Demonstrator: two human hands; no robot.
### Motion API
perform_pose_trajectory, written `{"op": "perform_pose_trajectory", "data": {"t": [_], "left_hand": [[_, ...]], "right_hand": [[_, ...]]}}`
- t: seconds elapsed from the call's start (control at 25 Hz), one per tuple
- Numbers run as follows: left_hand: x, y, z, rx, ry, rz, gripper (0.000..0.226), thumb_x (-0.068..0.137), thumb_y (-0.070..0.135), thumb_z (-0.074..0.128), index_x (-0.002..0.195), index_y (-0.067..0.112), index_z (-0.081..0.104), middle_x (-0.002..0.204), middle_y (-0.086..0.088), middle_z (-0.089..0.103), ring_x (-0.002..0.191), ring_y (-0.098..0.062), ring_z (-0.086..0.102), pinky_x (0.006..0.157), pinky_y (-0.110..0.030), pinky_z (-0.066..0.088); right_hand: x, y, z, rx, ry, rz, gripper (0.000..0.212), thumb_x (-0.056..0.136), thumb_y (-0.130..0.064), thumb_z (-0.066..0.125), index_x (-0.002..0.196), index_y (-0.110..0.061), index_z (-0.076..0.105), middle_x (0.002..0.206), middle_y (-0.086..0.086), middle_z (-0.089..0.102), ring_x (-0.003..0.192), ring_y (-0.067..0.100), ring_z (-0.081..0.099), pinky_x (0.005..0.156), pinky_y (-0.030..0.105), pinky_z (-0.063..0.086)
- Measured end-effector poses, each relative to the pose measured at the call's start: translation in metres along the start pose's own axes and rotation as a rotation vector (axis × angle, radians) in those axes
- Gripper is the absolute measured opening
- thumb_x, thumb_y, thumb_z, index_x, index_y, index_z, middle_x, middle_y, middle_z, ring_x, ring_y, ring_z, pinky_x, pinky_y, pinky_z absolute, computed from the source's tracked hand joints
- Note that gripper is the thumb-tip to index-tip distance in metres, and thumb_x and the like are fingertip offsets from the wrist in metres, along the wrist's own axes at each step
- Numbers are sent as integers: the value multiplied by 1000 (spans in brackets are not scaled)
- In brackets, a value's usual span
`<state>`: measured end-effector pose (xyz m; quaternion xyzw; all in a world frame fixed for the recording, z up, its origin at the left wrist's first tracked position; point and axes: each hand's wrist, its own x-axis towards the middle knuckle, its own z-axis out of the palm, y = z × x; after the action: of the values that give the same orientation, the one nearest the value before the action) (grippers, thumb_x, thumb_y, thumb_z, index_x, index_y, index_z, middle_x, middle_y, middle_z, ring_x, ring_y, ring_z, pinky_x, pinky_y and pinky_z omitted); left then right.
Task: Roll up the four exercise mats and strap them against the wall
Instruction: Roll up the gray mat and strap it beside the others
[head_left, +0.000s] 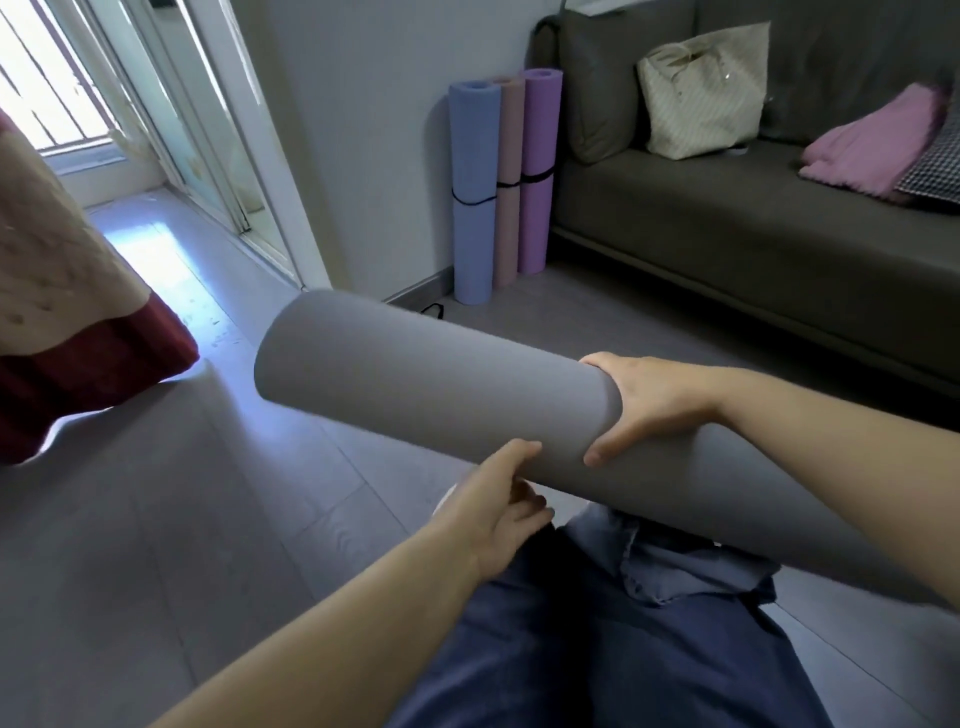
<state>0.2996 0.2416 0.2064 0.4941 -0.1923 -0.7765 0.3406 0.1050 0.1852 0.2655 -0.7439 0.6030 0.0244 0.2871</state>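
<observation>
A rolled grey mat (431, 384) is held off the floor, lying across my lap and pointing toward the far left. My right hand (649, 405) wraps over its top, fingers and thumb curled round it. From below, my left hand (498, 499) grips the roll's underside. Three rolled mats stand upright against the wall beside the sofa: a blue mat (471, 192), a pink mat (508, 182) and a purple mat (539, 171), each with a black strap around its middle. Another black strap (434, 310) lies on the floor near the blue mat's foot.
A dark sofa (727, 228) fills the right side, carrying a beige bag (706, 88) and a folded pink cloth (872, 140). A cream and red cloth (67, 312) hangs at the left. Behind it is a sliding glass door (171, 104). Grey floor tiles spread below.
</observation>
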Motion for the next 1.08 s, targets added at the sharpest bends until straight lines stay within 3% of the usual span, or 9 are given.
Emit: {"op": "perform_pose_trajectory", "data": {"t": [0.08, 0.28, 0.4, 0.56, 0.64, 0.72, 0.8, 0.88, 1.08], "left_hand": [[8, 17, 20, -42, -37, 122, 25, 89, 23, 58, 110, 12, 51, 94, -5, 52, 84, -22, 55, 72, -32, 50], [18, 84, 70, -36, -147, 385, 47, 93, 36, 46, 138, 26, 40, 123, -8, 55, 106, -28, 58, 72, -51, 55], [24, 122, 88, 89, -190, 474, 42, 96, 56, 34, 125, 31, 52, 126, -5, 57, 112, -29, 57, 86, -59, 50], [59, 136, 85, 299, -115, 488, 64, 87, 76, 20, 132, 39, 48, 131, 1, 55, 116, -24, 54, 92, -61, 46], [84, 133, 76, 364, -54, 479, 77, 74, 87, 21, 137, 46, 39, 141, 2, 46, 126, -24, 46, 93, -63, 43], [116, 128, 67, 424, -22, 441, 98, 51, 100, 26, 136, 52, 37, 148, 4, 37, 133, -26, 38, 95, -65, 39], [147, 120, 56, 480, -21, 424, 112, 39, 105, 26, 138, 54, 34, 151, 7, 32, 136, -25, 33, 98, -65, 37], [173, 108, 48, 500, -1, 418, 113, 38, 105, 25, 139, 55, 28, 153, 7, 27, 137, -23, 29, 102, -64, 33], [214, 87, 33, 506, 32, 345, 120, 36, 106, 23, 144, 52, 22, 156, 10, 21, 143, -18, 17, 110, -60, 22]], "right_hand": [[-7, 7, -14, 119, 121, 18, 101, 53, -55, 87, 136, -31, 34, 126, -10, 51, 112, 12, 51, 98, 34, 43], [-13, 16, -67, 362, 445, 38, 114, 54, -50, 87, 146, -25, 24, 127, -5, 43, 123, 17, 41, 98, 31, 38], [-7, 14, -84, 326, 544, 52, 106, 61, -45, 86, 144, -24, 24, 119, -6, 34, 127, 17, 25, 94, 29, 30], [21, 20, -78, 604, 487, -46, 69, 63, -72, 70, 115, -29, 62, 121, -8, 59, 115, 10, 52, 89, 26, 48], [37, 25, -62, 804, 408, 24, 58, 76, -77, 49, 111, -32, 57, 124, -8, 55, 104, 7, 55, 83, 21, 48], [55, 41, -40, 962, 344, 136, 73, 71, -84, 36, 129, -39, 41, 136, -8, 45, 112, 16, 50, 97, 40, 46], [75, 54, -21, 1221, 324, 147, 75, 65, -86, 32, 124, -42, 46, 133, -6, 48, 119, 23, 47, 98, 54, 43], [94, 68, -8, 1429, 340, 176, 74, 63, -85, 32, 116, -39, 54, 125, 0, 55, 121, 26, 48, 96, 57, 44], [124, 92, 16, 1473, 293, 261, 101, 62, -87, 35, 136, -19, 46, 123, 12, 61, 121, 25, 53, 97, 62, 43]]}}
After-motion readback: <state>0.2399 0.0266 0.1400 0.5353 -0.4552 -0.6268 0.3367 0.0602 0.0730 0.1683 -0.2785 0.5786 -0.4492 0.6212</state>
